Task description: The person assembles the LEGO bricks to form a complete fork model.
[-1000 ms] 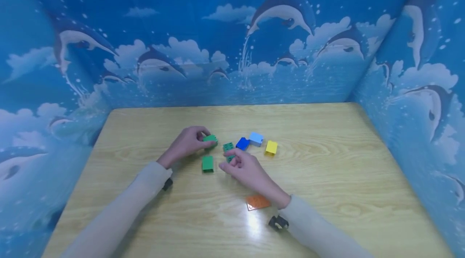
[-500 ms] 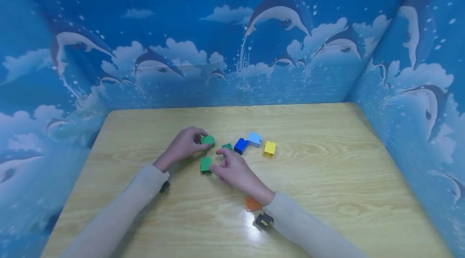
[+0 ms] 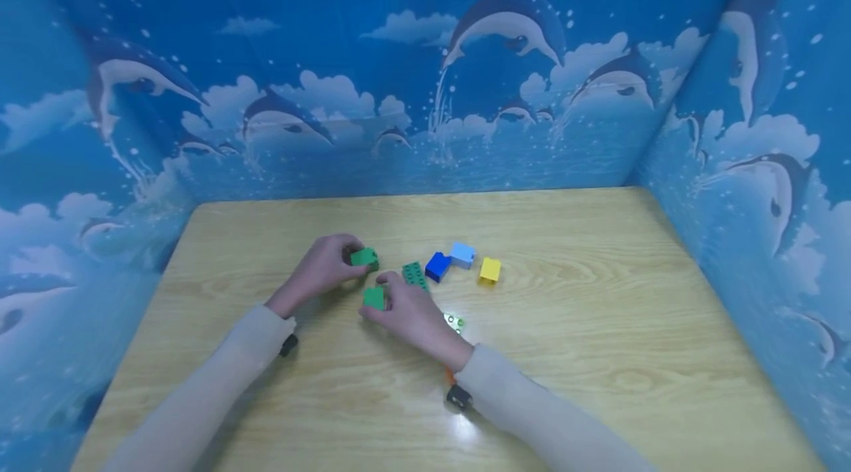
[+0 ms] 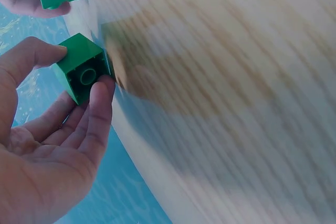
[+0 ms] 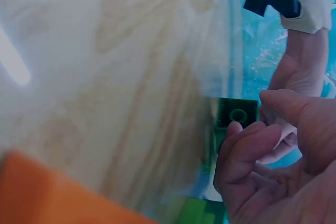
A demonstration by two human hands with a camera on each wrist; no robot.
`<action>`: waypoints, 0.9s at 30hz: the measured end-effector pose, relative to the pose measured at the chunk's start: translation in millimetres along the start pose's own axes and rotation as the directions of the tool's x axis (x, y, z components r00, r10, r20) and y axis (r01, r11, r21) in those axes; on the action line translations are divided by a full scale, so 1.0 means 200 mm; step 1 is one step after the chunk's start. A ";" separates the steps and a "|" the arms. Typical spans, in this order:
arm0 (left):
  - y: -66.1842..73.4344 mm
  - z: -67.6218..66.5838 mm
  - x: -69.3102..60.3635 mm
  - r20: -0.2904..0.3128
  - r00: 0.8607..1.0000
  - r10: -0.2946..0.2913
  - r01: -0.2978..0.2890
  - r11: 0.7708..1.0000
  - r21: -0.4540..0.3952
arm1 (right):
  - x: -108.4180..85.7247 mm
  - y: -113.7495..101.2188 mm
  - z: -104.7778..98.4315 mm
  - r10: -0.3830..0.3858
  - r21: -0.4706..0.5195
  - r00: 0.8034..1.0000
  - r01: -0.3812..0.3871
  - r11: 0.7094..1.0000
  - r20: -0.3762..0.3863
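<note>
Behind counter, dolphin backdrop. Over counter's middle: left grip; nearer front, right grip; each curled to brick width. Beside right grip: green plate. Pinched in left grip: green brick; in right grip: second green brick. Further right: blue brick, yellow brick.

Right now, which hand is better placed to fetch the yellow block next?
Probably the right hand: it is nearer the yellow block, while the left hand is farther off. Each grips a green block.
</note>
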State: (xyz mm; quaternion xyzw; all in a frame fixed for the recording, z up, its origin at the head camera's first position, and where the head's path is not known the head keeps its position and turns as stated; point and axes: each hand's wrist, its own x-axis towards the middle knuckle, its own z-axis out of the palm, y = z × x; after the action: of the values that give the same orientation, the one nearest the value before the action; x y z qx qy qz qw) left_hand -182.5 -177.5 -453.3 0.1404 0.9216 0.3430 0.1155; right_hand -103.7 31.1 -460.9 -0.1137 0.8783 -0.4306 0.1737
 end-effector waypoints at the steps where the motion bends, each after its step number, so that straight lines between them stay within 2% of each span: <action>1: 0.00 0.00 0.00 0.002 1.000 -0.005 0.005 1.000 -0.004 | 0.00 0.00 0.00 -0.007 -0.012 1.000 0.007 1.000 0.000; 6: 0.00 0.00 -0.01 0.015 1.000 -0.015 0.015 1.000 -0.018 | 0.00 0.01 0.01 -0.010 -0.026 1.000 0.010 1.000 0.010; 12: -0.01 -0.02 -0.05 -0.002 0.999 -0.047 0.047 0.998 -0.049 | -0.01 -0.01 0.01 0.003 -0.030 1.000 -0.002 1.000 0.031; 17: -0.02 -0.03 -0.08 0.008 0.999 -0.044 0.044 0.997 -0.067 | -0.03 -0.02 0.00 0.013 -0.020 0.999 -0.012 1.000 0.052; 22: -0.03 -0.06 -0.11 0.016 0.998 -0.053 0.053 0.998 -0.037 | -0.04 -0.02 -0.01 -0.025 0.004 0.996 0.025 1.000 0.084; 27: -0.05 -0.09 -0.14 0.025 0.998 -0.050 0.051 0.998 -0.045 | -0.05 -0.02 -0.01 -0.089 -0.006 0.993 0.090 0.996 0.073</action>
State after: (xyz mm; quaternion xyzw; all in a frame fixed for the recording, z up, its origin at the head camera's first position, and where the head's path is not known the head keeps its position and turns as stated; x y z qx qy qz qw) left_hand -163.7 -206.1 -443.2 0.1185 0.9153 0.3595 0.1380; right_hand -95.4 34.5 -454.9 -0.1695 0.8674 -0.4296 0.1855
